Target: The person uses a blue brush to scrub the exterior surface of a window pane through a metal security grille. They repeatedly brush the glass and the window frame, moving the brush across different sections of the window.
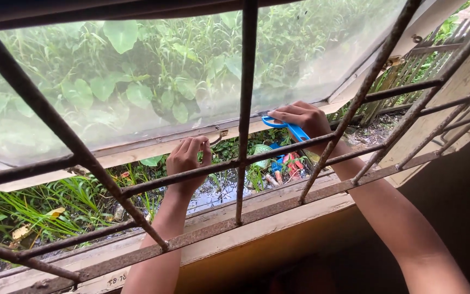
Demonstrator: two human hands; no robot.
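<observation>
Blue scraper [286, 127] gripped in right hand [303, 118], long axis along window frame [153, 146], pointing toward left hand [187, 156]. Left hand pinches frame edge beyond rusty bars [244, 109].

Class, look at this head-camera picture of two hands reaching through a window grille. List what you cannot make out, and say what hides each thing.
- Blue tool, head view: working end hidden under the right hand.
- Left hand: what its fingertips pinch at the pane's frame is too small to tell.
- Litter on the wet ground: small, crossed by rusty bars.
- Plants beyond the pane: blurred by cloudy glass.
</observation>
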